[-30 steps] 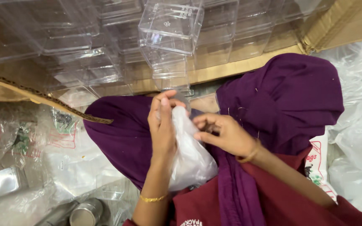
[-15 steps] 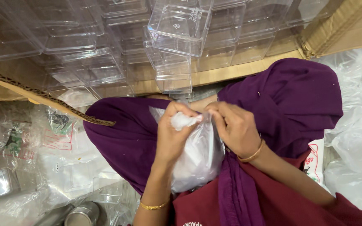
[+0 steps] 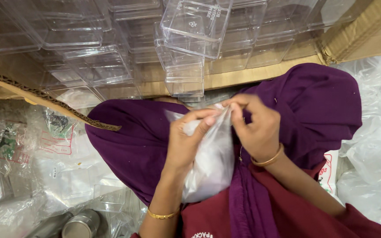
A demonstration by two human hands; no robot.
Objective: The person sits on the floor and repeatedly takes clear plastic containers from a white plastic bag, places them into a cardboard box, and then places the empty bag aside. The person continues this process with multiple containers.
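My left hand [image 3: 186, 141] and my right hand [image 3: 254, 128] both pinch the top edge of a small clear plastic bag [image 3: 210, 165] held over my lap. The bag hangs down between my wrists, whitish and crumpled. My knees are draped in purple cloth [image 3: 314, 97]. Gold bangles sit on both wrists. What is inside the bag is not clear.
A cardboard box [image 3: 353, 39] ahead holds several stacked clear plastic containers [image 3: 195, 26]. Loose plastic bags [image 3: 375, 145] pile on the right; printed plastic wrappers [image 3: 45, 145] lie on the left. A steel tumbler [image 3: 80, 224] stands at the lower left.
My right hand has come in from the right and joined the left at the bag's mouth. Both hands have risen slightly, and the view has shifted closer.
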